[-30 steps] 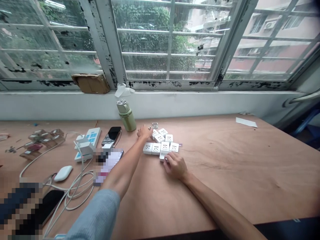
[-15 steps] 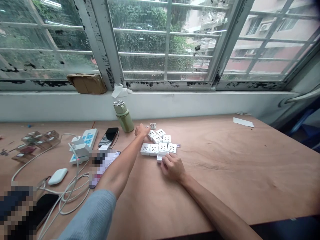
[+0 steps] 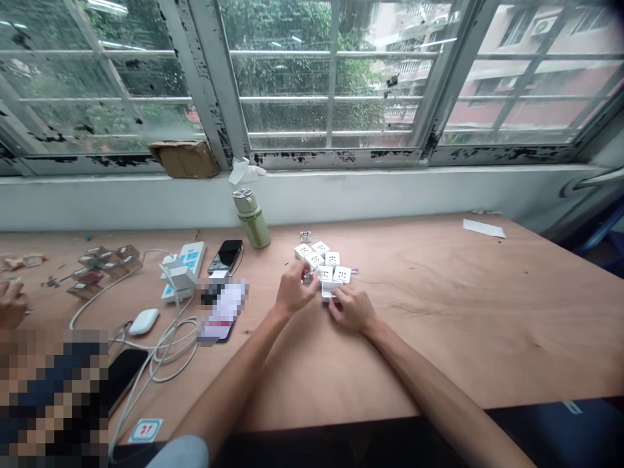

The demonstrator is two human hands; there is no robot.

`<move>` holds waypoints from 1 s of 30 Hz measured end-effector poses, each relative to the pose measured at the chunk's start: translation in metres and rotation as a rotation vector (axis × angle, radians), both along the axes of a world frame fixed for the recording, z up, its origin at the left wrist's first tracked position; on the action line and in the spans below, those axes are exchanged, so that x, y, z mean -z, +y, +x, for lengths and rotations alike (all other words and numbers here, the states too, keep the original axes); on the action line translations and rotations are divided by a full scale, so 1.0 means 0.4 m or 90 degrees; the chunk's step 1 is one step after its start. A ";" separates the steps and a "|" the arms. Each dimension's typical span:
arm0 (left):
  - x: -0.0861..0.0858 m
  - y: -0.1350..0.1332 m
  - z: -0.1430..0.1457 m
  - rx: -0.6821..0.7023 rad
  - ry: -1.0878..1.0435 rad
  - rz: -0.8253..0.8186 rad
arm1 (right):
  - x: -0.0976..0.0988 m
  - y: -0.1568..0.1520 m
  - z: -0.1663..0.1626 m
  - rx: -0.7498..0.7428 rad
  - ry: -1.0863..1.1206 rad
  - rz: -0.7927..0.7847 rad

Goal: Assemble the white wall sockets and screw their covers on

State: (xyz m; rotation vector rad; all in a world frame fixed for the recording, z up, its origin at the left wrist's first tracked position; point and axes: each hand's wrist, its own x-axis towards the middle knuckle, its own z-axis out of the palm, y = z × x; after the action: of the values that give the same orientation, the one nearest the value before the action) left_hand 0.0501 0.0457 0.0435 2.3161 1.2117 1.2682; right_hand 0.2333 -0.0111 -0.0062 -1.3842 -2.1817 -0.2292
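My left hand (image 3: 294, 287) is closed in a pinch on a small white-and-metal piece (image 3: 308, 277), partly hidden by the fingers, just left of the housing. My right hand (image 3: 355, 309) grips an empty-looking white square socket housing (image 3: 331, 286) by its near right side, its hollow face up. Behind both hands lie several white square power sockets (image 3: 332, 259) with dark slots, grouped close together. Some of them are hidden behind my left hand. Farther back stands a small metal-and-white socket insert (image 3: 305, 236).
Left of my hands are a green flask (image 3: 253, 224), phones (image 3: 225, 257), a white power strip (image 3: 194, 258) with cables, and a white earbud case (image 3: 144, 322). Clear small boxes (image 3: 100, 263) lie farther left. Another person's hand (image 3: 12, 304) shows at the left edge.
My left hand has come back from the far side near the flask toward the housing, with the small piece in its fingers. My right hand stays on the housing. The view has shifted slightly.
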 end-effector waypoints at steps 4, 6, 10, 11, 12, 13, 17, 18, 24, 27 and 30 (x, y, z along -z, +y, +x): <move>0.075 -0.073 -0.002 0.006 0.032 0.030 | -0.009 -0.001 0.013 0.009 -0.003 -0.021; 0.097 -0.084 -0.005 0.008 0.040 0.040 | -0.015 -0.001 0.017 0.013 -0.006 -0.030; 0.113 -0.088 -0.010 -0.003 0.053 0.041 | -0.022 -0.001 0.026 0.015 -0.004 -0.042; 0.115 -0.088 -0.010 -0.003 0.054 0.037 | -0.022 -0.001 0.029 0.015 0.000 -0.047; 0.116 -0.090 -0.010 -0.003 0.054 0.032 | -0.023 -0.002 0.032 0.014 0.005 -0.053; 0.117 -0.092 -0.010 -0.004 0.053 0.025 | -0.022 -0.003 0.035 0.013 0.014 -0.061; 0.122 -0.101 -0.006 -0.008 0.062 0.001 | -0.020 -0.006 0.043 0.005 0.070 -0.097; 0.123 -0.103 -0.004 -0.005 0.068 0.000 | -0.021 -0.007 0.044 0.001 0.083 -0.105; 0.116 -0.106 0.000 0.029 0.080 -0.022 | -0.038 -0.015 0.043 -0.012 0.123 -0.113; 0.111 -0.108 -0.001 0.036 0.071 -0.035 | -0.047 -0.018 0.045 -0.010 0.127 -0.101; 0.109 -0.110 -0.002 0.037 0.069 -0.042 | -0.050 -0.019 0.048 -0.005 0.127 -0.085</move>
State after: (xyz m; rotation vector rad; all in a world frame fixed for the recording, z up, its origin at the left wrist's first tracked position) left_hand 0.0493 0.0017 -0.0002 2.3808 1.1915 1.0804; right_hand 0.2525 -0.0187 0.0137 -1.4047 -2.0682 0.0575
